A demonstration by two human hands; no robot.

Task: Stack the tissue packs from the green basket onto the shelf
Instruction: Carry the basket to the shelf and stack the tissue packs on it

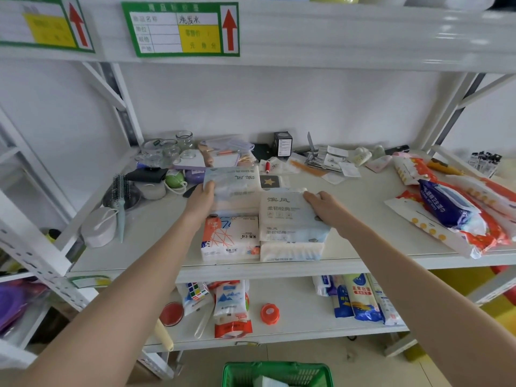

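Frame left: hairbrush (pixel 120 196) and glass jars (pixel 170 148) sit on the shelf (pixel 363 196), clear of our working spot. Left of centre, our left hand (pixel 202 196) grips the left edge of a pale blue tissue pack (pixel 233 188), fingers (pixel 208 186) curled over its top and holding it. We judge we're lowering it onto the orange-patterned pack (pixel 230 237), which lies at the shelf's front edge, so a second column builds up beside the first. Centre-right, our right hand (pixel 325 209) rests on the top pack of the right stack (pixel 287 216); its fingers (pixel 311 197) hook over the far right corner and clasp it, likely squaring it over the pack below (pixel 291 251). The two stacks touch side by side, probably to save room. Frame right: wet wipes bags (pixel 446 210) lie in a loose pile, well apart from the stacks. Bottom centre: green basket (pixel 240 371) on the floor, one more whitish pack (pixel 269 382) visible inside, so the task is not done.
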